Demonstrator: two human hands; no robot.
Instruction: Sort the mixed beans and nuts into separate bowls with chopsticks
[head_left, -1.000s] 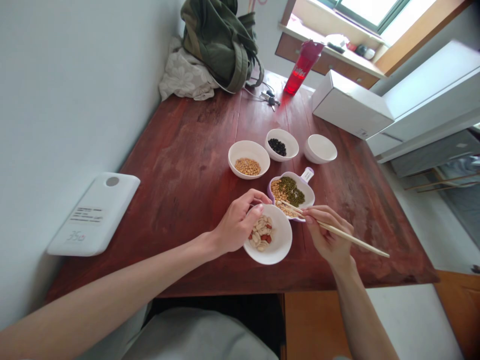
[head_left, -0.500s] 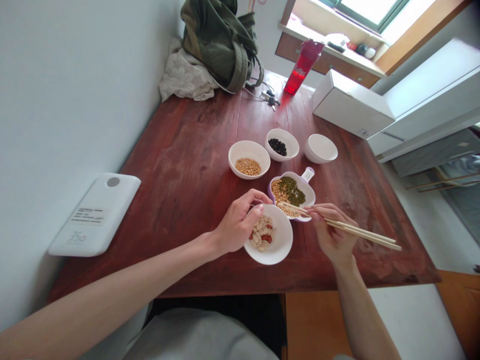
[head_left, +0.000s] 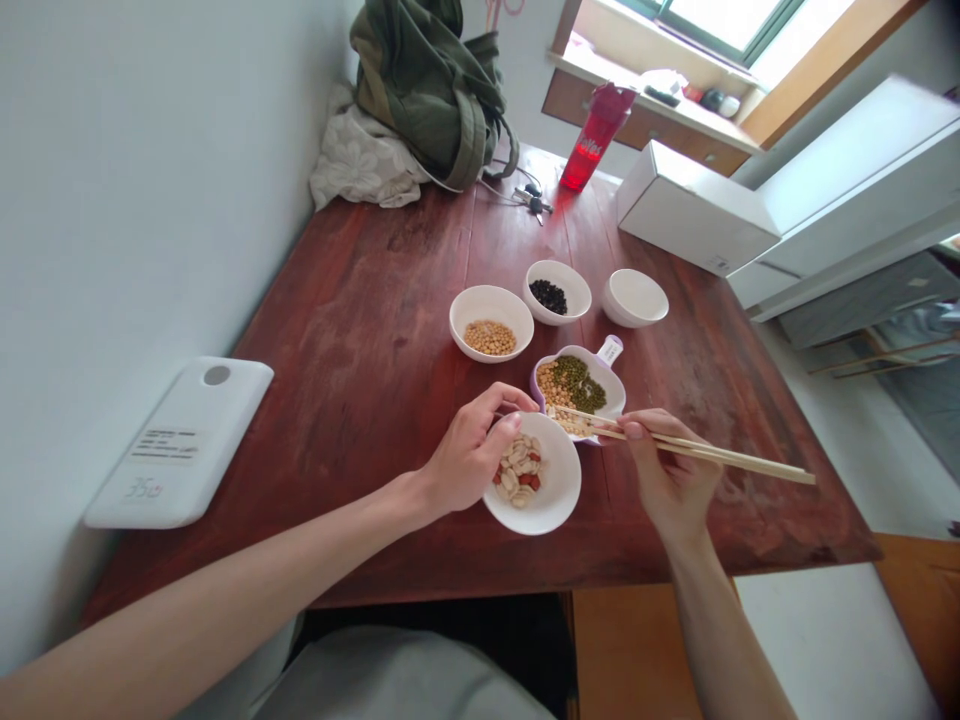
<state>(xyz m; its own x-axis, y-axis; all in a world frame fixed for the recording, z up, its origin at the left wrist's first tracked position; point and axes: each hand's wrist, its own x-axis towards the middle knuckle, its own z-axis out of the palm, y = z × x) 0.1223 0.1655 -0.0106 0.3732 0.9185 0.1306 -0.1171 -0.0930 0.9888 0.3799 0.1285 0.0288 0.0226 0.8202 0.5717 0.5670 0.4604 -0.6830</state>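
Note:
My left hand [head_left: 474, 450] is closed on the rim of a white bowl [head_left: 556, 490], which holds pale seeds and a few red pieces [head_left: 519, 472]. In my right hand [head_left: 675, 480] is a pair of chopsticks [head_left: 735, 459], their tips reaching into a purple-edged, handled dish [head_left: 616, 392]. Yellow soybeans [head_left: 551, 385] and green mung beans [head_left: 583, 385] lie in that dish, just behind the bowl. Whether the tips pinch a bean is too small to make out.
Behind stand a bowl of soybeans [head_left: 491, 298], a bowl of black beans [head_left: 576, 290] and an empty bowl [head_left: 636, 298]. A white power bank [head_left: 184, 440] leans at the left wall. Farther back are a green bag [head_left: 427, 90], keys [head_left: 534, 203], a red bottle [head_left: 596, 140] and a white box [head_left: 694, 215].
The rear ends of the chopsticks have swung slightly to the right, and the tips have shifted a little within the dish. My left hand keeps its hold on the bowl. The view has shifted slightly.

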